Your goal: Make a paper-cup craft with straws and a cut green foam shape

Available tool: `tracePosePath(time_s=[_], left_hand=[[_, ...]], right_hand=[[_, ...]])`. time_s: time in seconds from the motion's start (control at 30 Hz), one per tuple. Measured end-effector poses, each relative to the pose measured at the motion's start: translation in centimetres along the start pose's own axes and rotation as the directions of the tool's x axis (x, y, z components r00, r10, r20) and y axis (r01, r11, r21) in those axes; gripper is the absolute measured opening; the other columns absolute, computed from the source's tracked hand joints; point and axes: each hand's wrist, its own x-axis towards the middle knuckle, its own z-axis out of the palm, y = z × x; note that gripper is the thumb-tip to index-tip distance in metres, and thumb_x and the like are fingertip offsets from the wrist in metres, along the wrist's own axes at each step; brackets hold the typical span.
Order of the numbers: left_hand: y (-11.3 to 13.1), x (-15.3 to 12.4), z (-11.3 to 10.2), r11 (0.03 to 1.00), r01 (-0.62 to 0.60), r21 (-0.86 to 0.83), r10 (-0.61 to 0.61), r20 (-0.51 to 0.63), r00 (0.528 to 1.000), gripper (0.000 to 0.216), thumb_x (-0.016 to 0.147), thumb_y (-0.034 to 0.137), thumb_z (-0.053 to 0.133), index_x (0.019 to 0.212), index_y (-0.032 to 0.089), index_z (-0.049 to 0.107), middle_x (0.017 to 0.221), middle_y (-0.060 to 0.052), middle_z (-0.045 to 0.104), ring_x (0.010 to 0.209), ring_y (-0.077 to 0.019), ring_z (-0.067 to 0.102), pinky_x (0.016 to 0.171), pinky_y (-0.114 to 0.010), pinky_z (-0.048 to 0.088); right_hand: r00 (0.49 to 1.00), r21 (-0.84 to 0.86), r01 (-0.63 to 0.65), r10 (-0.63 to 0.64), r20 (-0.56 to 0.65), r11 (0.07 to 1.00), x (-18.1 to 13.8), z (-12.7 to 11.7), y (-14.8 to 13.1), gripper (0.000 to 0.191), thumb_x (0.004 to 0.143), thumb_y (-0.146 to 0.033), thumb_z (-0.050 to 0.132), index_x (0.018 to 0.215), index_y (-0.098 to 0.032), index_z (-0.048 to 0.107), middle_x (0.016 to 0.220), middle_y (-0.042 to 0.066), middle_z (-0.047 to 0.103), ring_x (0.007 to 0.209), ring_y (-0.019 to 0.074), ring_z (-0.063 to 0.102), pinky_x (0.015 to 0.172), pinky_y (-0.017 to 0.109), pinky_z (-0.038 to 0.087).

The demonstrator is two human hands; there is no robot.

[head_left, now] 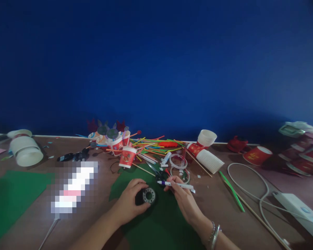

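Observation:
My left hand [136, 198] is closed around a short dark roll [149, 196] with a grey, spotted ring on its face; it looks like a tape roll, but I cannot be sure. Below it lies a dark green sheet [156, 229]. To the right, my right hand [184, 199] grips a white marker pen [178, 185] with a purple end pointing left. Scissors [154, 170] with dark handles lie just beyond the pen, partly hidden. Clear tape rolls [178, 161] and a white glue bottle [166, 158] are further back.
Red paper cups [127, 157] with sticks, some with cut-out shapes, stand back left of centre. Many coloured sticks [156, 146] lie behind. Stacked cups [206, 158], a green strip [232, 191], a cable [264, 191] and a white power strip [299, 210] are rightward. A lit, pixelated phone-like shape [74, 187] lies left.

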Motion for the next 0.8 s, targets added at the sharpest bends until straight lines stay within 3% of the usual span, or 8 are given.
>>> tracePosePath(time_s=[0.67, 0.8], left_hand=[[0.07, 0.00, -0.20, 1.000, -0.018, 0.018, 0.018, 0.020, 1.000, 0.043, 0.066, 0.020, 0.068, 0.108, 0.021, 0.061, 0.118, -0.010, 0.054, 0.113, -0.0259, 0.050, 0.099, -0.041, 0.041], [0.11, 0.06, -0.17, 1.000, -0.018, 0.014, 0.018, 0.013, 1.000, 0.042, 0.065, 0.018, 0.067, 0.106, 0.022, 0.062, 0.118, -0.010, 0.055, 0.112, -0.0260, 0.051, 0.098, -0.041, 0.043]], right_hand=[[1.000, -0.012, -0.021, 0.021, 0.016, 1.000, 0.03, -0.32, 0.38, 0.018, 0.082, -0.041, 0.057, 0.080, -0.023, 0.058, 0.071, -0.001, 0.059, 0.077, 0.0179, 0.050, 0.074, 0.027, 0.035], [1.000, -0.105, 0.014, -0.016, -0.021, 0.994, -0.18, -0.08, -0.03, 0.018, 0.082, -0.042, 0.056, 0.081, -0.024, 0.059, 0.070, -0.001, 0.058, 0.075, 0.0181, 0.050, 0.073, 0.028, 0.035]])
